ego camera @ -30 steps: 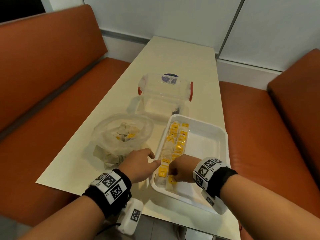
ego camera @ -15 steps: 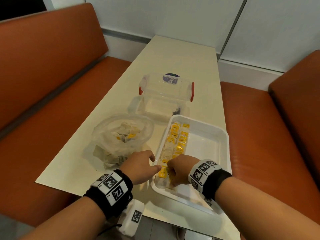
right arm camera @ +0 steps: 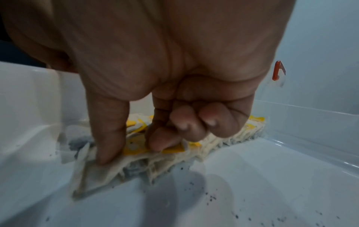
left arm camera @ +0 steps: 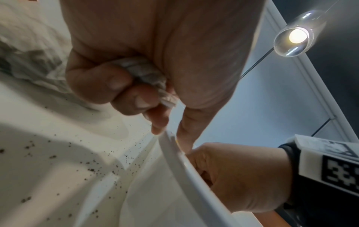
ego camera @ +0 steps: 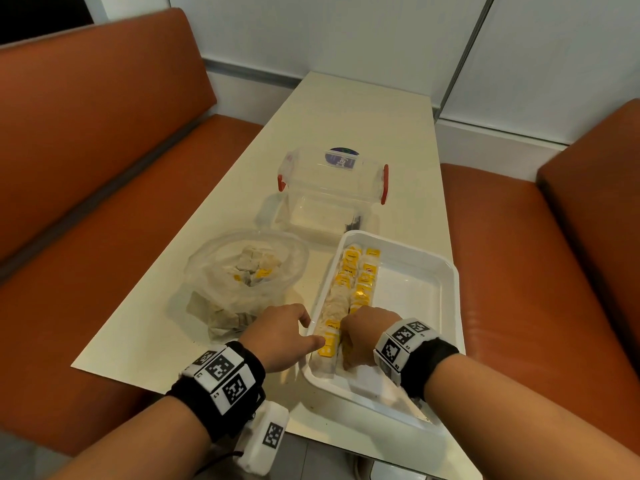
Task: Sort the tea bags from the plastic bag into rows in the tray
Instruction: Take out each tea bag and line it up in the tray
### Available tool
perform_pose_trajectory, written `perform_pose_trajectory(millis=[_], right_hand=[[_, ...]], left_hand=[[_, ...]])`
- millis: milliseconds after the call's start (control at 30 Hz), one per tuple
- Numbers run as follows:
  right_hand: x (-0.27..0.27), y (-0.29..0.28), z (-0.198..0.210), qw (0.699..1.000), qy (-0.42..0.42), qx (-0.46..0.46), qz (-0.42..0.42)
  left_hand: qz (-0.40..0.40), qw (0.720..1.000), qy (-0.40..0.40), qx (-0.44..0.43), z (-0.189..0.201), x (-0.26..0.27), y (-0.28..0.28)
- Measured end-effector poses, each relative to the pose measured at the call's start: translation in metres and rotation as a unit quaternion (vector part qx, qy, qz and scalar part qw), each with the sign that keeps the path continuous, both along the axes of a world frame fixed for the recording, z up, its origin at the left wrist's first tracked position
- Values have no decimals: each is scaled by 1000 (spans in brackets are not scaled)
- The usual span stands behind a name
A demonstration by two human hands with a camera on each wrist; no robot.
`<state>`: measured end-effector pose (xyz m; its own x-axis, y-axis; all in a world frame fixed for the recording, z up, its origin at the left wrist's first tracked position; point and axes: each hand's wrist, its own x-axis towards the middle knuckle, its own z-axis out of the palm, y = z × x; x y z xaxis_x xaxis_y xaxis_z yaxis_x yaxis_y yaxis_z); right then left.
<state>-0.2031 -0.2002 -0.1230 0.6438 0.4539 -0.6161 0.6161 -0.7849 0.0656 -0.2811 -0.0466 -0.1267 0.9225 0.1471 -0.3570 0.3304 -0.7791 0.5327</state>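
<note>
The white tray (ego camera: 408, 299) holds two rows of tea bags (ego camera: 353, 282) with yellow tags along its left side. My right hand (ego camera: 360, 334) is inside the tray at the rows' near end. There its thumb and index finger (right arm camera: 161, 141) pinch the nearest tea bags (right arm camera: 136, 165), and the other fingers are curled. My left hand (ego camera: 280, 337) is at the tray's left rim (left arm camera: 186, 162). It grips a small stack of tea bags (left arm camera: 143, 72) in its curled fingers, while its index finger reaches over the rim. The plastic bag (ego camera: 242, 271) lies open to the left, with more tea bags in it.
A clear box (ego camera: 332, 188) with red clips stands just behind the tray, its lid lying in front of it. Orange benches run along both sides of the narrow table. Dark tea crumbs dot the tray floor (right arm camera: 252, 176) and the tabletop.
Almost nothing: both hands stay at the near end of the rows, with only small shifts of the fingers.
</note>
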Motion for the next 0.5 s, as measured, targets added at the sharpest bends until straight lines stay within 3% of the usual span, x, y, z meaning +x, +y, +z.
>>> perform_pose_trajectory(millis=[100,167,233,267,333,500], right_hand=[[-1,-5,19,997,-4,72,-22],[-2,-7,33,982,2,184,-47],[-5,-7,46,951,23,302,-70],[-8,-5,52,934,35,346,-81],[-14,-1,61,913,51,395,-93],[-20,5,67,909,28,409,-79]], left_hand=[[43,997,-54,-23,5,-2,4],[120,970,-68,-202,12,-3,5],[195,871,-26,-451,16,-4,4],[210,818,-11,-535,18,-4,4],[204,761,-2,-616,19,-5,2],[171,752,-38,-635,20,-4,-6]])
